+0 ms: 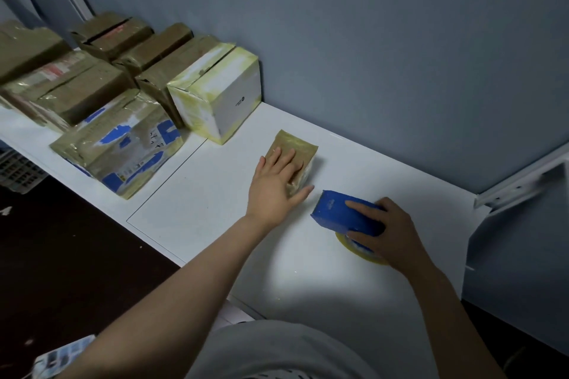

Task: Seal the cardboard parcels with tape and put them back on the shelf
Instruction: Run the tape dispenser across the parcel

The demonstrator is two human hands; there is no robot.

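The left hand (274,184) lies flat, fingers spread and straight, on top of a small parcel (297,144) at the middle of the frame. The parcel is a low brown block wrapped in glossy, wrinkled tape, and it sits on the white bench (209,212). Whether its flaps are shut cannot be told under the tape and the hand.

Just to the right, the right hand (392,231) curls round a blue plastic tape dispenser (338,214) with a toothed edge. A yellowish tape roll (360,251) shows beneath it, touching the bench.

Toward the upper left, a white box (221,95) with yellowed tape along its edges stands against the grey-blue wall (369,40). Left of it lies a crumpled parcel with blue patches (123,148). Behind that, brown cardboard parcels (77,86) crowd together, shiny with tape.
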